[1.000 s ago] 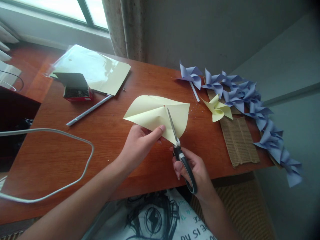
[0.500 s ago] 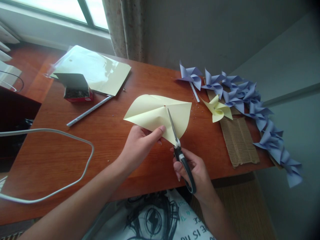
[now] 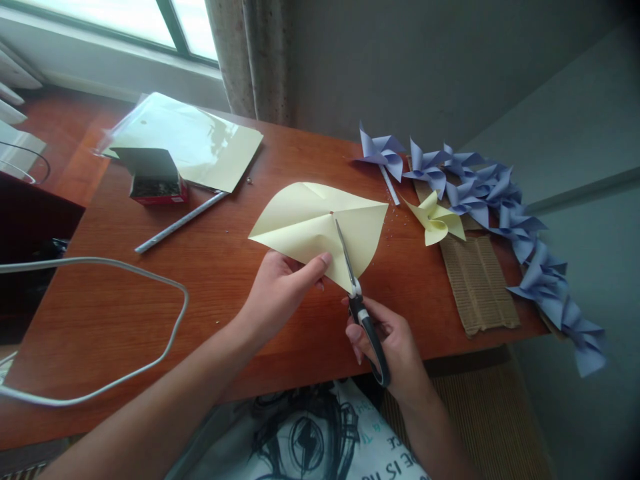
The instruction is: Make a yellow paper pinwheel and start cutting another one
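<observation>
The pale yellow folded paper sheet (image 3: pixel 310 227) at frame centre, pinched by your left hand (image 3: pixel 280 293), may be overcut if the black-handled scissors (image 3: pixel 357 300) clenched in your right hand (image 3: pixel 390 347) pass its middle.

one yellow pinwheel (image 3: pixel 435 219), one scissors (image 3: pixel 361 307), one box (image 3: pixel 155 181)

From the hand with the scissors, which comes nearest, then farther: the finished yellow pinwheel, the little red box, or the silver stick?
From the right hand:
1. Yellow pinwheel, to its right, past the scissors.
2. Silver stick, left of centre.
3. Red box, far left, beyond the stick.
</observation>
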`<move>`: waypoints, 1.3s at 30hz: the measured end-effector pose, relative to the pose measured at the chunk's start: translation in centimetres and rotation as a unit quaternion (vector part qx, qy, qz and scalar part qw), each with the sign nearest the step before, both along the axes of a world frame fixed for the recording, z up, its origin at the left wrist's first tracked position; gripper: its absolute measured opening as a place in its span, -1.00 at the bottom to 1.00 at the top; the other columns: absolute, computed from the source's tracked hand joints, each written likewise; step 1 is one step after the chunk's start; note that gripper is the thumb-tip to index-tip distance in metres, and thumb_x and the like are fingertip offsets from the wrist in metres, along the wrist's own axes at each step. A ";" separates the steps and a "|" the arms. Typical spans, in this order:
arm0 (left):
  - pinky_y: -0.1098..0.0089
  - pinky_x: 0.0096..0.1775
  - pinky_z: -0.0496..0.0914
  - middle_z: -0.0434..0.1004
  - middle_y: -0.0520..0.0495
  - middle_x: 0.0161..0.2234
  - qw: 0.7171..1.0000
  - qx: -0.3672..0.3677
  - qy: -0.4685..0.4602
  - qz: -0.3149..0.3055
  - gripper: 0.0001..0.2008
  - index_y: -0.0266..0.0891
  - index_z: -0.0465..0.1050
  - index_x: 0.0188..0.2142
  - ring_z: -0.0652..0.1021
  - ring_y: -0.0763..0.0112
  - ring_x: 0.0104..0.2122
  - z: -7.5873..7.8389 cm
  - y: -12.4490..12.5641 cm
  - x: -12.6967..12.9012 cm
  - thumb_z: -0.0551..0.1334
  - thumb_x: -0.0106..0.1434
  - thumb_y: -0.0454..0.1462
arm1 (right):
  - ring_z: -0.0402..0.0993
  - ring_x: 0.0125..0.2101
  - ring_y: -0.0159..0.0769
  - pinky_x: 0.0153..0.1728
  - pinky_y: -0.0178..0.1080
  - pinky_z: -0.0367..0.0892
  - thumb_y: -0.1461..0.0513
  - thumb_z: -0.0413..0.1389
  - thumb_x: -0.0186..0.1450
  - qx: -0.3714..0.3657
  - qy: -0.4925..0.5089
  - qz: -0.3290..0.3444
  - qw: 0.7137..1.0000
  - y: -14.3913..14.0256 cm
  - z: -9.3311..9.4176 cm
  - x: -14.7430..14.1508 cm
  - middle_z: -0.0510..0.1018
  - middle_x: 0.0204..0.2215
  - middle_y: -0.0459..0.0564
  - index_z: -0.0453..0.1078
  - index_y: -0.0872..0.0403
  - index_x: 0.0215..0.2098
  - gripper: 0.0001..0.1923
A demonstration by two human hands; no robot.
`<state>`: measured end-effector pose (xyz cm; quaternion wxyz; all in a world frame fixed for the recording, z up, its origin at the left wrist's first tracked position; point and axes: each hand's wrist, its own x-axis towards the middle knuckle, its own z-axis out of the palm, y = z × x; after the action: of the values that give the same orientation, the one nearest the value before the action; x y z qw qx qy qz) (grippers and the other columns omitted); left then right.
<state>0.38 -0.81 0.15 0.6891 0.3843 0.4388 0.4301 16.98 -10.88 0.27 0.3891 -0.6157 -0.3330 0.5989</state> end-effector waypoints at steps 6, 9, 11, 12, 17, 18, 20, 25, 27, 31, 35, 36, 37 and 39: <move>0.41 -0.43 0.40 0.58 -0.05 -0.48 1.000 -0.011 0.002 0.005 -0.78 -0.32 0.59 -0.39 0.49 0.38 -0.49 0.2 0.0 0.1 0.44 0.10 -0.18 | 0.23 -0.59 -0.48 -0.60 -0.36 0.24 0.06 0.40 0.15 0.002 -0.012 0.003 1.000 -0.1 -0.2 0.1 0.43 -0.45 -0.15 0.53 0.07 0.00 -0.51; 0.42 -0.43 0.41 0.58 -0.05 -0.47 1.000 -0.005 0.000 0.005 -0.79 -0.32 0.59 -0.39 0.49 0.38 -0.49 0.2 0.0 0.1 0.44 0.11 -0.19 | 0.24 -0.58 -0.47 -0.58 -0.36 0.26 0.06 0.40 0.16 0.007 -0.016 0.008 1.000 -0.1 -0.2 0.2 0.44 -0.44 -0.13 0.53 0.08 0.01 -0.50; 0.42 -0.42 0.41 0.58 -0.03 -0.47 1.000 0.001 -0.003 0.002 -0.81 -0.31 0.59 -0.38 0.49 0.39 -0.49 0.2 0.0 0.1 0.43 0.13 -0.20 | 0.24 -0.59 -0.47 -0.58 -0.37 0.26 0.06 0.39 0.17 0.008 -0.014 0.005 1.000 -0.1 -0.1 0.2 0.44 -0.45 -0.14 0.52 0.08 0.01 -0.51; 0.43 -0.42 0.42 0.58 -0.02 -0.47 1.000 0.003 -0.005 0.001 -0.81 -0.30 0.58 -0.37 0.49 0.40 -0.49 0.2 0.0 0.0 0.43 0.14 -0.20 | 0.23 -0.60 -0.48 -0.60 -0.37 0.26 0.05 0.39 0.17 0.006 -0.008 0.003 1.000 -0.1 -0.1 0.1 0.43 -0.46 -0.14 0.52 0.09 0.00 -0.51; 0.44 -0.42 0.42 0.58 -0.02 -0.45 1.000 0.006 -0.006 0.003 -0.82 -0.30 0.58 -0.36 0.49 0.42 -0.48 0.2 -0.1 0.0 0.42 0.16 -0.20 | 0.25 -0.63 -0.50 -0.62 -0.40 0.26 0.05 0.42 0.13 0.003 0.049 -0.011 0.999 -0.1 0.1 -0.1 0.41 -0.51 -0.18 0.50 0.09 -0.03 -0.49; 0.44 -0.42 0.42 0.58 -0.02 -0.45 1.000 0.006 -0.006 0.004 -0.82 -0.30 0.58 -0.36 0.49 0.42 -0.48 0.2 -0.1 0.0 0.42 0.16 -0.20 | 0.26 -0.63 -0.49 -0.62 -0.40 0.26 0.04 0.41 0.14 0.007 0.055 -0.008 0.998 -0.2 0.1 -0.1 0.41 -0.51 -0.17 0.50 0.09 -0.03 -0.49; 0.44 -0.42 0.42 0.59 -0.02 -0.44 1.000 0.004 -0.010 0.004 -0.83 -0.30 0.58 -0.36 0.49 0.42 -0.48 0.3 -0.1 0.0 0.42 0.16 -0.21 | 0.27 -0.63 -0.48 -0.62 -0.39 0.25 0.00 0.38 0.17 0.021 0.063 0.002 0.998 -0.2 0.0 -0.1 0.41 -0.51 -0.16 0.49 0.10 -0.03 -0.49; 0.44 -0.42 0.43 0.59 -0.02 -0.44 1.000 0.003 -0.014 0.003 -0.84 -0.30 0.58 -0.36 0.50 0.41 -0.47 0.4 -0.1 0.0 0.42 0.15 -0.22 | 0.29 -0.62 -0.49 -0.61 -0.40 0.26 -0.02 0.35 0.21 0.034 0.075 0.008 0.997 -0.3 -0.1 0.0 0.43 -0.49 -0.13 0.48 0.10 -0.02 -0.50; 0.45 -0.41 0.43 0.59 -0.02 -0.44 1.000 0.004 -0.016 0.001 -0.84 -0.30 0.58 -0.36 0.50 0.41 -0.47 0.3 -0.1 0.0 0.42 0.15 -0.23 | 0.29 -0.62 -0.50 -0.60 -0.41 0.25 -0.01 0.36 0.21 0.035 0.079 0.005 0.996 -0.3 -0.1 -0.1 0.43 -0.49 -0.13 0.48 0.10 -0.02 -0.51; 0.46 -0.42 0.43 0.60 -0.01 -0.43 1.000 0.004 -0.023 -0.003 -0.86 -0.29 0.57 -0.34 0.50 0.43 -0.46 0.2 -0.1 0.1 0.42 0.15 -0.26 | 0.29 -0.63 -0.51 -0.61 -0.42 0.26 0.00 0.36 0.21 0.038 0.080 -0.004 0.996 -0.2 -0.1 -0.3 0.44 -0.50 -0.13 0.49 0.10 -0.03 -0.52; 0.47 -0.41 0.42 0.59 -0.01 -0.43 1.000 0.008 -0.023 -0.008 -0.85 -0.29 0.57 -0.32 0.50 0.44 -0.46 0.1 -0.2 0.1 0.39 0.21 -0.22 | 0.30 -0.63 -0.51 -0.61 -0.42 0.26 0.01 0.37 0.20 0.036 0.078 -0.011 0.996 -0.2 -0.4 -0.3 0.45 -0.49 -0.13 0.49 0.10 -0.03 -0.52; 0.47 -0.41 0.42 0.60 -0.01 -0.42 1.000 0.008 -0.023 -0.010 -0.84 -0.29 0.57 -0.32 0.50 0.44 -0.45 0.1 -0.2 0.1 0.39 0.22 -0.22 | 0.30 -0.63 -0.51 -0.62 -0.42 0.26 0.01 0.37 0.20 0.040 0.078 -0.011 0.996 -0.2 -0.5 -0.3 0.45 -0.50 -0.13 0.49 0.10 -0.02 -0.52; 0.47 -0.41 0.42 0.60 -0.01 -0.42 1.000 0.008 -0.024 -0.012 -0.84 -0.29 0.57 -0.31 0.50 0.44 -0.45 0.1 -0.2 0.0 0.39 0.22 -0.21 | 0.29 -0.63 -0.50 -0.62 -0.42 0.26 0.01 0.37 0.20 0.044 0.078 -0.010 0.996 -0.2 -0.6 -0.2 0.45 -0.50 -0.13 0.49 0.10 -0.02 -0.51; 0.47 -0.40 0.42 0.61 -0.02 -0.40 1.000 0.007 -0.025 -0.013 -0.83 -0.29 0.58 -0.31 0.50 0.45 -0.44 0.0 -0.2 0.0 0.39 0.22 -0.21 | 0.30 -0.63 -0.50 -0.63 -0.41 0.26 0.01 0.37 0.20 0.047 0.078 -0.009 0.996 -0.2 -0.7 -0.2 0.45 -0.50 -0.13 0.49 0.10 -0.01 -0.51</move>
<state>0.40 -0.99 0.20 0.7026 0.3839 0.4129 0.4342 16.78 -11.08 -0.40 0.4477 -0.5513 -0.3236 0.6252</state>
